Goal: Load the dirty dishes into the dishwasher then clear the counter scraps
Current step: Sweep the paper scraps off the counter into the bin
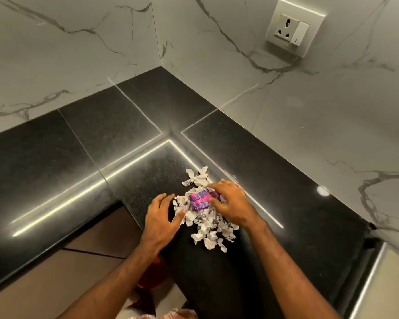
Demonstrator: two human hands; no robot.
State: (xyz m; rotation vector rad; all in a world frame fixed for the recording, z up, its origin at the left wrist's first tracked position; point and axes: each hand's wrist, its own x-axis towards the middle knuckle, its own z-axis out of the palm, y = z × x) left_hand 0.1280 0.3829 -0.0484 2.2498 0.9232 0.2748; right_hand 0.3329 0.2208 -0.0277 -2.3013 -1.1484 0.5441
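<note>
Pile of paper scraps (205, 229) sat on black tabletop (274, 180), near edge. The left hand (162, 218) had its grip open, cupping the pile's left side; the right hand (234, 203) had its grip curled round purple wrapper (199, 200) on top.

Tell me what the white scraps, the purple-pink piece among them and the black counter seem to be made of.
White scraps: torn paper, matte, with ragged crumpled edges and dark print. Purple-pink piece: probably a plastic or foil wrapper, judging by its sheen; not certain. Black counter: polished stone, likely granite, finely speckled and mirroring the light strips sharply.
</note>
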